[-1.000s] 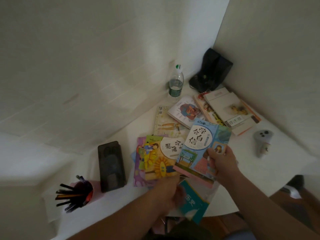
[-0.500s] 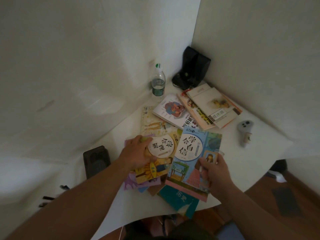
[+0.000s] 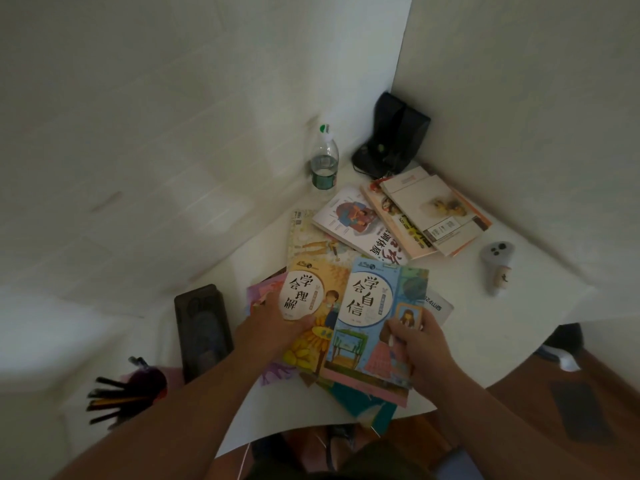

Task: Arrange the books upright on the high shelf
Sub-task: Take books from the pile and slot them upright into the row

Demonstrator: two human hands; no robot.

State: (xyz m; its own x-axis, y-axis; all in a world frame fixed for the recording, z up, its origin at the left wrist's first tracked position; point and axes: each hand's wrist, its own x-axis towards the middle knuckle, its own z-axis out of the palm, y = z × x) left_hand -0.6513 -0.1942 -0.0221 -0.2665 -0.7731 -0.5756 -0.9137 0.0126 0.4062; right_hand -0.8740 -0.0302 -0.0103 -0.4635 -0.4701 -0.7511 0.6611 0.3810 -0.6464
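My right hand grips a blue picture book by its lower right corner, lifted above the white table. My left hand holds a yellow sunflower book by its left edge, turned right way up beside the blue one. Under them lie a purple book and a teal book at the table's front edge. Further back, several more books lie flat, among them a white one and a cream one. No shelf is in view.
A water bottle stands against the back wall. In the corner leans a black case. A grey controller lies to the right, a black box to the left, and a cup of pencils at the far left.
My left hand came up from below the table, took the yellow book and turned it round beside the blue book. My right hand kept its grip on the blue book.
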